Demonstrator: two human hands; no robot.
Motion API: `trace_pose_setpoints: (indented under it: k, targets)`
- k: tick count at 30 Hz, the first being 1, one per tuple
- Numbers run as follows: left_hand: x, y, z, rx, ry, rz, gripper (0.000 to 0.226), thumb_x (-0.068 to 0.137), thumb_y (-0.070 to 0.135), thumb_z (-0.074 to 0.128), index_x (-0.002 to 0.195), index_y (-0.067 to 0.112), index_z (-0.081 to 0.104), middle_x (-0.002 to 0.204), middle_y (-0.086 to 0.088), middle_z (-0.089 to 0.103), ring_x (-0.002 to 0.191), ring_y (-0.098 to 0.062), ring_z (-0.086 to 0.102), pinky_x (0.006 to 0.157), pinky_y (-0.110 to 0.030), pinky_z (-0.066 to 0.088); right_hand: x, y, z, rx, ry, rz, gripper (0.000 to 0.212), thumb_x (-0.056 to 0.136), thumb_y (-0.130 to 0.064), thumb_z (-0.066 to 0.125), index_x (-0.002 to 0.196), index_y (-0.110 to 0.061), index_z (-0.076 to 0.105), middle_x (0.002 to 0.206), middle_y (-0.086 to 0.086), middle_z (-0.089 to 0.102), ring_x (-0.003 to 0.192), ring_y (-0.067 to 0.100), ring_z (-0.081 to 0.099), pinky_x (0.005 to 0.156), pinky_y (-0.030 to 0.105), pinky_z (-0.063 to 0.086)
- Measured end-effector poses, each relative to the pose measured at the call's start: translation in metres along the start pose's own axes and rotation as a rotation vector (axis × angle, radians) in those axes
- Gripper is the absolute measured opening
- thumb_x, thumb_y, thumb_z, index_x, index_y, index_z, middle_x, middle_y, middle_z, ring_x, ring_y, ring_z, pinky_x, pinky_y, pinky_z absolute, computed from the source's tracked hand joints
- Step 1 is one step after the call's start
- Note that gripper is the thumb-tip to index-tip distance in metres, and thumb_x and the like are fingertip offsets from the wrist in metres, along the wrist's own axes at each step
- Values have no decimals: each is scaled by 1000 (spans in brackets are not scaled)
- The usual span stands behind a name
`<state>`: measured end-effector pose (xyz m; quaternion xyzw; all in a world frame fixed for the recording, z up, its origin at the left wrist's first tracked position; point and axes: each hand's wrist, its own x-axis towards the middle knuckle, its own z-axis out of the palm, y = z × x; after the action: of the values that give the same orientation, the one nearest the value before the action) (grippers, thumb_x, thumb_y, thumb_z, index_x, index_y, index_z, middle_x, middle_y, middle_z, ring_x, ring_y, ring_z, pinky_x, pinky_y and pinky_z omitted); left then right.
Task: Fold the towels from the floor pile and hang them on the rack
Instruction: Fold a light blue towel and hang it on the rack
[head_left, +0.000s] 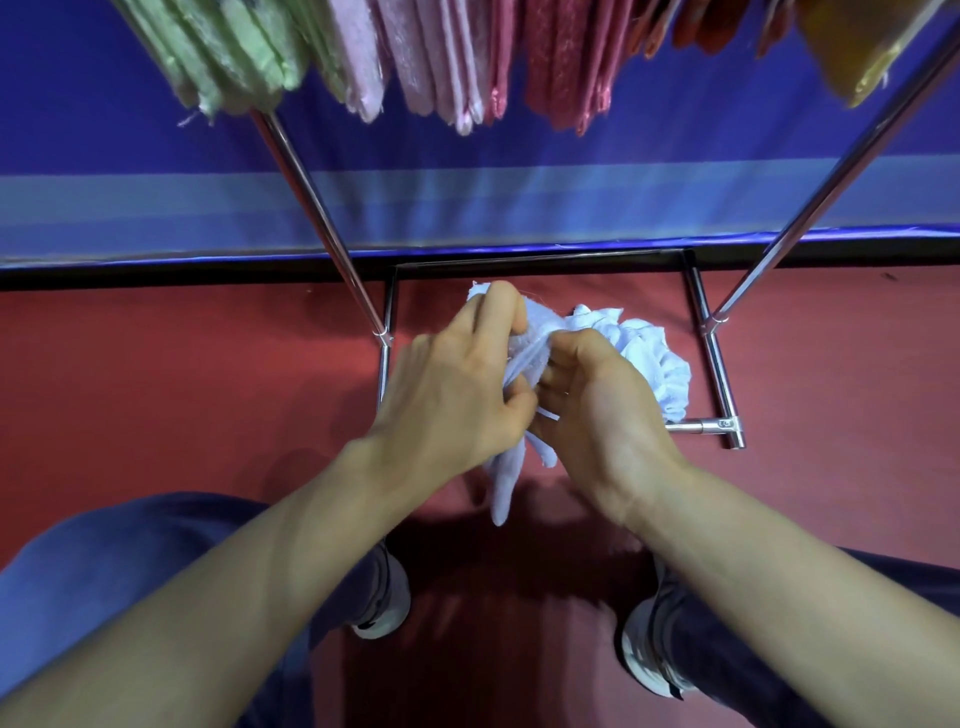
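Two hands at mid-frame, both closed into one crumpled white towel (649, 353). Left hand (457, 384): fingers curled over the top of the bundle, thumb tucked into a fold. Right hand (597, 410): fingers bent inward, pinching the cloth from the other side, just beside the left. Towel bunched between them, with a ruffled mass spilling out past the right hand and a narrow tail dangling below the wrists. Cannot tell whether the ruffled end rests on the ground or hangs clear of it.

Underneath, a red floor (182, 374), matte and soft-looking, darkened by shadow below the arms. Two pale shoes (387, 597) planted on it, well apart, under blue trouser legs (130, 561).

Just beyond the hands, the rack (322, 218): two shiny metal poles slanting up and outward from a rectangular tube base flat on the red floor. The towel sits over that base, between the poles.

Along the top rail, folded towels side by side: pale green (234, 52) at the left, then light pink (415, 62), deep rose (561, 67), orange (711, 21) and yellow (852, 57) at the far right.

Behind all this, a blue cloth backdrop (467, 197) with a lighter band across it, ending in a glossy hem. Below the hem, a black strip (156, 273) at the edge of the floor.
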<state>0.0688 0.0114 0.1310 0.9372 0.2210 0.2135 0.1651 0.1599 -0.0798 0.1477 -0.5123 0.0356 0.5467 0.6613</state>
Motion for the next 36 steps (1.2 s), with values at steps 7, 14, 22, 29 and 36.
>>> trace_pose_setpoints:
  k: [7, 14, 22, 29, 36]
  targets:
    - [4, 0, 1, -107, 116, -32, 22, 75, 7, 64, 95, 8, 56, 74, 12, 46, 59, -29, 54, 53, -42, 49, -9, -5, 12, 80, -55, -83, 17, 88, 2, 39, 78, -4, 53, 75, 19, 49, 66, 27, 51, 54, 26, 50]
    - [2, 2, -1, 0, 131, -11, 13, 83, 16, 63, 95, 12, 60, 64, 4, 56, 52, -29, 58, 47, -41, 47, -4, -1, 9, -17, 38, -108, 13, 89, -1, 44, 84, -3, 56, 78, 17, 52, 71, 24, 52, 65, 32, 50]
    - [1, 7, -2, -32, 172, 8, 8, 87, 17, 61, 92, 11, 59, 63, 6, 57, 49, -23, 57, 45, -39, 46, -6, 2, 11, -12, 28, -70, 21, 95, -8, 42, 90, -3, 62, 86, 18, 56, 71, 23, 53, 54, 24, 47]
    - [-1, -1, 6, 83, 63, -19, 23, 75, 23, 58, 97, 18, 55, 58, 4, 54, 50, -26, 58, 46, -38, 48, -4, -6, 6, 153, 7, -64, 38, 99, -11, 42, 64, -12, 56, 63, 3, 61, 56, 12, 60, 56, 20, 52]
    - [-2, -6, 12, 143, 17, -46, 25, 78, 27, 55, 101, 19, 50, 57, 4, 58, 53, -29, 61, 49, -39, 49, 4, -5, 1, 282, -41, -59, 22, 101, -12, 41, 80, -14, 48, 80, 6, 57, 81, 20, 66, 71, 24, 58]
